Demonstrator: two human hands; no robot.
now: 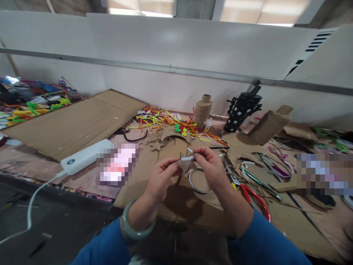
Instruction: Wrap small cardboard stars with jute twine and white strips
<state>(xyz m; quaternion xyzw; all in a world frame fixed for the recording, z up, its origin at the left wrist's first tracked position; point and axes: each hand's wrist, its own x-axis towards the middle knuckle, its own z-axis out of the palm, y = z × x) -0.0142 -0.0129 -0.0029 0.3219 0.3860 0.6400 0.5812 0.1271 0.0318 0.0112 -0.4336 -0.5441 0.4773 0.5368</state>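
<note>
Between the fingertips of both hands is a narrow white strip [188,158], with some clear film hanging below it. My left hand [162,176] pinches the strip's left end, and my right hand [211,165] pinches its right end. Under the right hand lies a pale ring [193,184], partly hidden; it could be a tape roll. Just beyond the hands are a twine-wrapped crescent [169,132] with small green and yellow flowers and a twine-wrapped star [156,146]. Beneath everything is a cardboard sheet [138,195].
Red-handled scissors [260,202] lie beside my right forearm, near a teal pen [260,182]. Twine spools [202,112] and a black flowered holder [241,112] stand at the back. Left are a phone [120,165], a white corded device [85,156] and a large cardboard panel [74,119].
</note>
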